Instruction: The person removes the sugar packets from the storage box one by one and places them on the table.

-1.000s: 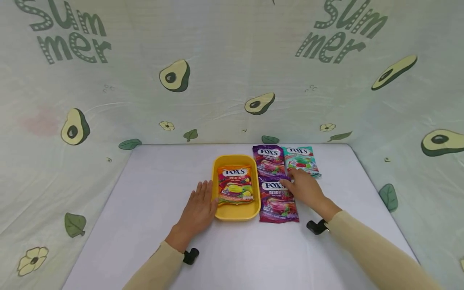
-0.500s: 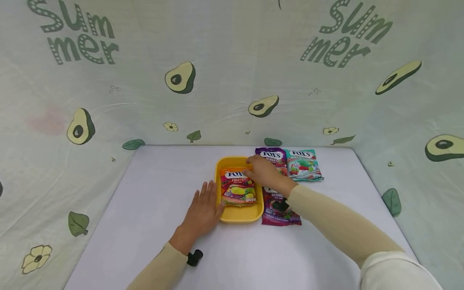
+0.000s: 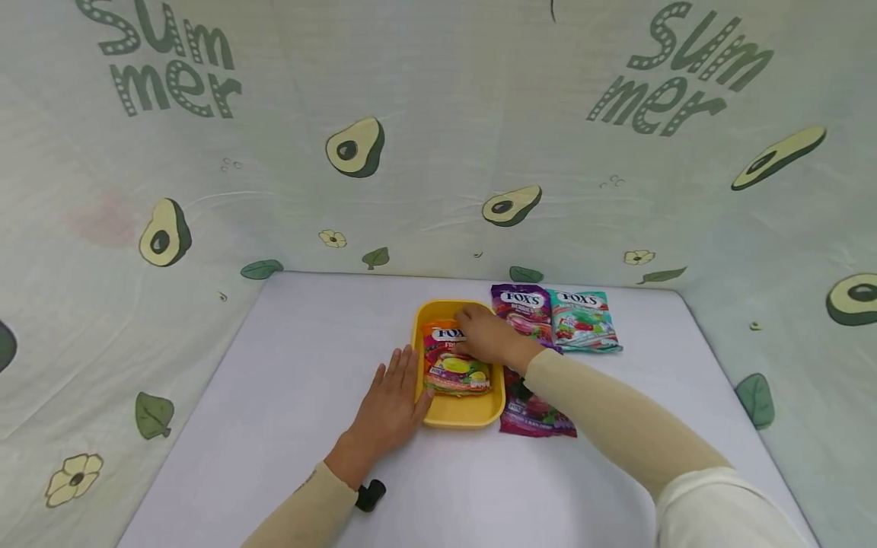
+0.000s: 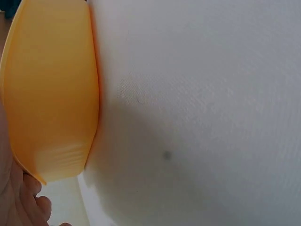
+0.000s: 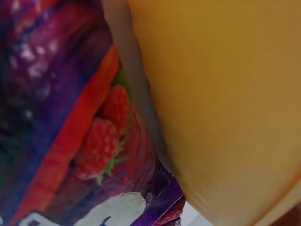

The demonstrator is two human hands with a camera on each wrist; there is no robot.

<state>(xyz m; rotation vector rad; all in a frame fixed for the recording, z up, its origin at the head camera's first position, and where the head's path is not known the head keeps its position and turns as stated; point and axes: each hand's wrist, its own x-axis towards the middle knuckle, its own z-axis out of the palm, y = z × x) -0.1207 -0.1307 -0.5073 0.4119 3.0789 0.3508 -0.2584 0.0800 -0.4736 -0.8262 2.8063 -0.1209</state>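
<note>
A yellow tray (image 3: 460, 413) stands on the table, with an orange-and-red Fox's Fruits candy bag (image 3: 455, 373) lying face up inside. My right hand (image 3: 489, 335) reaches over the tray's right rim onto the upper right of this bag; its fingertips are partly hidden, so I cannot tell whether they pinch it. My left hand (image 3: 387, 403) lies along the tray's left side, fingers straight, touching the rim. Beside the tray on the right are two purple Berries candy bags, a back one (image 3: 522, 304) and a front one (image 3: 534, 418) partly covered by my right forearm.
A teal mint candy bag (image 3: 585, 320) lies right of the back purple bag. The white table (image 3: 329, 327) meets a cloth backdrop (image 3: 425, 152) printed with avocados at its back edge. In the right wrist view, a purple bag (image 5: 61, 108) lies close against the tray wall (image 5: 225, 94).
My right hand has moved left from the purple and teal bags to the Fruits candy bag in the tray. The left hand stays at the tray's side. The head view has shifted slightly.
</note>
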